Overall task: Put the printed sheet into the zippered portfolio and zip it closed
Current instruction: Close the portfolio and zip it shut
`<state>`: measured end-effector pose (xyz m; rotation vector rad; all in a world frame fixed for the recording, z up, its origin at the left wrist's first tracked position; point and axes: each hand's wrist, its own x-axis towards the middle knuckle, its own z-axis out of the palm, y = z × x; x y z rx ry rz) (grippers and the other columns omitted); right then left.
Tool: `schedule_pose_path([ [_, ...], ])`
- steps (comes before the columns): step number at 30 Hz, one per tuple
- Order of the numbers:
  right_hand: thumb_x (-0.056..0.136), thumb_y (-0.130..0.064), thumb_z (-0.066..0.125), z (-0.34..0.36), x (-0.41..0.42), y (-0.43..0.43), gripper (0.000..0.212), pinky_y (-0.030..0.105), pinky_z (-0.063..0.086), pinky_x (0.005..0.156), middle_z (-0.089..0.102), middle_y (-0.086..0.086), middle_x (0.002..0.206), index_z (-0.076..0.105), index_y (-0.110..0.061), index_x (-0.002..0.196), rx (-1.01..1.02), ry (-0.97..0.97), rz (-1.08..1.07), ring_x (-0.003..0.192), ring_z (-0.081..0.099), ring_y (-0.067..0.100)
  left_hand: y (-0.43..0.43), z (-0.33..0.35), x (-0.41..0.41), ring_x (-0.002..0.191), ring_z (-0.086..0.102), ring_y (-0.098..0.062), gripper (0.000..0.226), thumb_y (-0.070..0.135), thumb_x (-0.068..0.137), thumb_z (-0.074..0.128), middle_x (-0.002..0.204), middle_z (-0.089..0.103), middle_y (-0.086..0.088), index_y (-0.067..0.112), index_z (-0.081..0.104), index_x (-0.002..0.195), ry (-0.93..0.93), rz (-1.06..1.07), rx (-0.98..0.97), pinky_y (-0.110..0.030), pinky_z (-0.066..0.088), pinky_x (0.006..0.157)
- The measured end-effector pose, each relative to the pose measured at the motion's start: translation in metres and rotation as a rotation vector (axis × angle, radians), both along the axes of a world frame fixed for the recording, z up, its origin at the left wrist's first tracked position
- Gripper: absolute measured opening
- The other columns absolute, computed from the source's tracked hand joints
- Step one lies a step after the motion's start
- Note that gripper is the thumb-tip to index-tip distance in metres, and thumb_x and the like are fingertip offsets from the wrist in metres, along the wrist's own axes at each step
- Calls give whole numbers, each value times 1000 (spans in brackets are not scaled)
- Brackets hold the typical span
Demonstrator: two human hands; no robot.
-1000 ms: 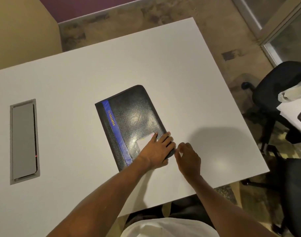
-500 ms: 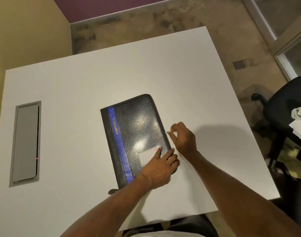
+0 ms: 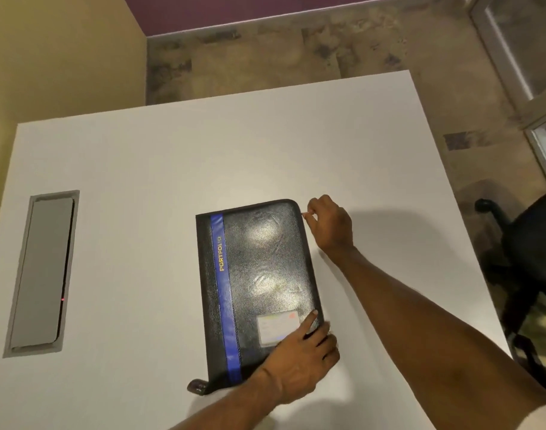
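Your left hand [image 3: 299, 361] lies flat with straight fingers and presses down the near right corner of the portfolio [image 3: 259, 274]. Your right hand [image 3: 330, 225] is well apart from it, at the far right corner, and its fingertips pinch the zipper pull [image 3: 304, 215]. The black portfolio lies closed in the middle of the white table [image 3: 141, 169]. You cannot see the printed sheet, so it is likely inside. The right side looks zipped, and the far edge may be left to do. A grey panel [image 3: 41, 271] sits in the table on the left. A black chair [image 3: 532, 243] stands off to the right. Nothing seems to block you.
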<state>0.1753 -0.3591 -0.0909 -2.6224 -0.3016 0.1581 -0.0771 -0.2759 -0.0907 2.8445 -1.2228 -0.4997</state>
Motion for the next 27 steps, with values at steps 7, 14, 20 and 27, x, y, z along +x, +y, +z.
schedule_pose_path([
  [7,94,-29,65,-6,23,10,15,42,52,76,62,4,94,60,-18,86,-18,136,21,82,63,32,43,11,79,150,38,-22,56,42,100,48,157,46,-4,17,49,150,-11,436,-327,-53,26,125],
  [14,95,-32,60,-10,21,7,21,44,52,71,57,0,83,55,-18,80,-14,166,34,76,56,27,124,13,190,159,18,-27,65,36,107,43,171,24,-9,10,25,163,27,1070,-218,-50,13,130],
  [20,96,-37,61,-13,21,4,25,39,50,66,53,-3,80,50,-22,79,-29,102,67,74,52,21,129,6,205,145,38,-27,54,37,107,38,151,48,-8,9,40,154,77,1106,-175,-54,15,127],
  [27,97,-27,59,-14,37,5,13,43,53,71,57,-4,86,55,-22,86,26,119,110,76,57,20,121,7,205,114,53,-26,29,31,101,53,117,57,-5,11,60,121,7,1217,-372,-58,20,125],
])
